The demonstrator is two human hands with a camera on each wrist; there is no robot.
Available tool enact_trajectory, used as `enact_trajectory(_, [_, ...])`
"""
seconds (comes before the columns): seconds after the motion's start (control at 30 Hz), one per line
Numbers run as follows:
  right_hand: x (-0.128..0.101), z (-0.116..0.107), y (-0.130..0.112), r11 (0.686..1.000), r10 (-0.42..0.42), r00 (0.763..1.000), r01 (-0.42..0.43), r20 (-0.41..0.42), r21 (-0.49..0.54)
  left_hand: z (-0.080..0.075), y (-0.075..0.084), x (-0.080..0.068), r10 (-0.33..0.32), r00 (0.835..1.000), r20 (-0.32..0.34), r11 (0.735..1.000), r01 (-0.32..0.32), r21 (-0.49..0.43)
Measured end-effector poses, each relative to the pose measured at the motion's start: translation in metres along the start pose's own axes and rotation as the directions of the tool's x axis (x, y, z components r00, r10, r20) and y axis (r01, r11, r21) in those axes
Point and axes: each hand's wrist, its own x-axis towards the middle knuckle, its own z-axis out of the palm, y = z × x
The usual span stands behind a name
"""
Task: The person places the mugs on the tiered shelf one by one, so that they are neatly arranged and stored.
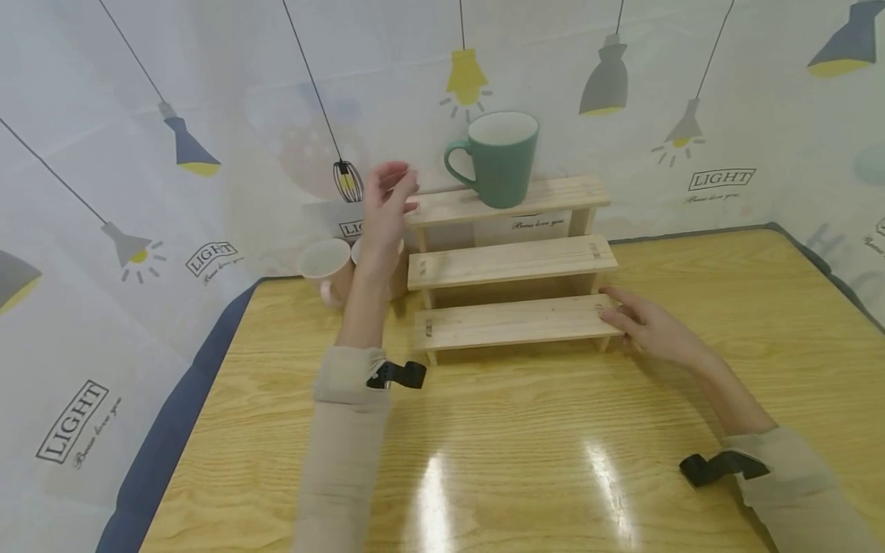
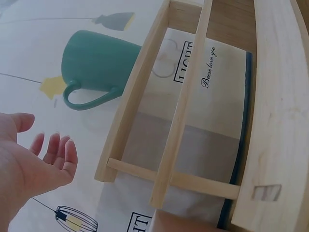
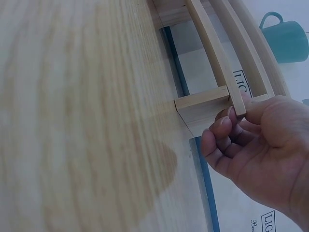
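A three-tier wooden shelf (image 1: 512,261) stands on the table. On its top step sits a green mug (image 1: 508,165), upright, handle to the left. My left hand (image 1: 389,207) is raised by the left end of the top step. Its fingers are loosely bent and hold nothing; in the left wrist view a gap shows between the hand (image 2: 36,162) and the mug (image 2: 96,60). With my right hand (image 1: 653,326) I grip the right end of the lowest step. The right wrist view shows the thumb and curled fingers (image 3: 222,128) of that hand at the board's end.
Two pale pink mugs stand left of the shelf; the nearer-left mug (image 1: 325,265) shows its handle, and the other mug (image 1: 397,276) is partly hidden behind my left arm. A printed cloth (image 1: 263,153) with lamp pictures hangs behind the wooden table (image 1: 498,445).
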Motion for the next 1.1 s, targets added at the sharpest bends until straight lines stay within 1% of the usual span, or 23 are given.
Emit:
enact_trajectory(0.07, [0.0,0.0,0.0,1.0,-0.002,1.0,0.001,-0.002,-0.005,-0.003,0.002,-0.005,0.009,1.0,0.0,1.0,-0.009,-0.006])
enact_trajectory(0.23, [-0.001,0.001,0.0,1.0,0.001,1.0,-0.001,-0.005,-0.003,-0.015,0.005,-0.016,0.025,1.0,0.003,1.0,-0.025,0.015])
enact_trajectory(0.37, [-0.001,0.001,0.0,1.0,0.004,1.0,-0.004,-0.004,0.002,-0.025,0.004,-0.024,0.015,1.0,-0.013,1.0,-0.015,0.001])
enact_trajectory(0.5, [-0.001,0.0,0.0,1.0,-0.004,1.0,0.004,-0.002,-0.005,-0.035,0.001,-0.03,0.009,0.999,-0.041,1.0,-0.009,-0.013])
enact_trajectory(0.73, [-0.002,-0.003,-0.002,1.0,-0.006,1.0,0.006,-0.007,-0.013,-0.05,-0.005,-0.04,0.029,0.996,-0.083,0.999,-0.025,0.041])
enact_trajectory(0.83, [-0.002,-0.003,-0.003,1.0,-0.003,1.0,0.003,-0.006,-0.014,-0.057,-0.008,-0.044,0.029,0.994,-0.104,0.999,-0.025,0.038])
enact_trajectory(1.1, [-0.001,-0.002,-0.001,1.0,0.012,1.0,-0.012,-0.001,-0.011,-0.074,-0.019,-0.051,0.033,0.991,-0.131,0.999,-0.028,0.038])
